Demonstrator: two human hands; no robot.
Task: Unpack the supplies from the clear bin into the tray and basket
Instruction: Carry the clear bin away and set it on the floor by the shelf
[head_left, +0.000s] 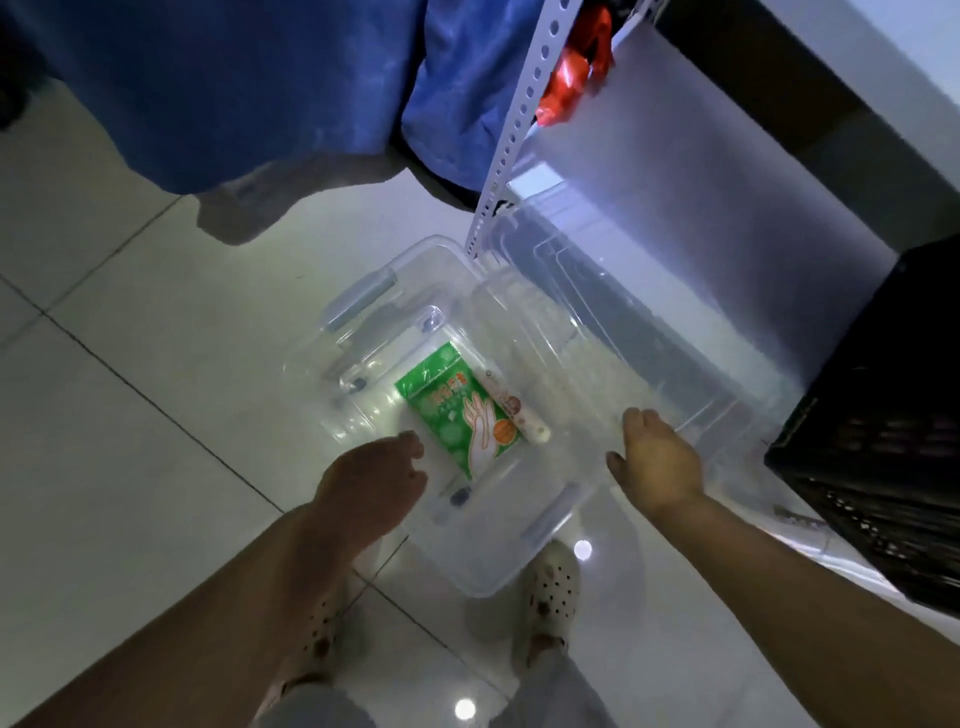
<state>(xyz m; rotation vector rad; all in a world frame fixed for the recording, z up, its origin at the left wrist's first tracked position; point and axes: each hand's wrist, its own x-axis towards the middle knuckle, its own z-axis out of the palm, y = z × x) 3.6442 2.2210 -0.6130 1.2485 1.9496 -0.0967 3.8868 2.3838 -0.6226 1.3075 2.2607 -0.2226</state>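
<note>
A clear plastic bin (483, 561) stands on the white tiled floor between my feet and a shelf. Inside it lie a green packet of gloves (452, 405) and a slim white tube-like pack (514, 410) right beside it. My left hand (371, 483) hovers over the bin's near left rim, fingers loosely curled, holding nothing. My right hand (657, 457) hangs over the bin's right side, fingers pointing down and relaxed, also holding nothing. A black slatted basket (878, 431) sits at the right.
A large translucent container (675, 208) lies on the low shelf behind the bin, beside a perforated white metal upright (519, 119). Blue fabric (260, 78) hangs above at the left, and a red plastic bag (576, 67) shows at the top. My two white clogs (553, 587) stand below the bin.
</note>
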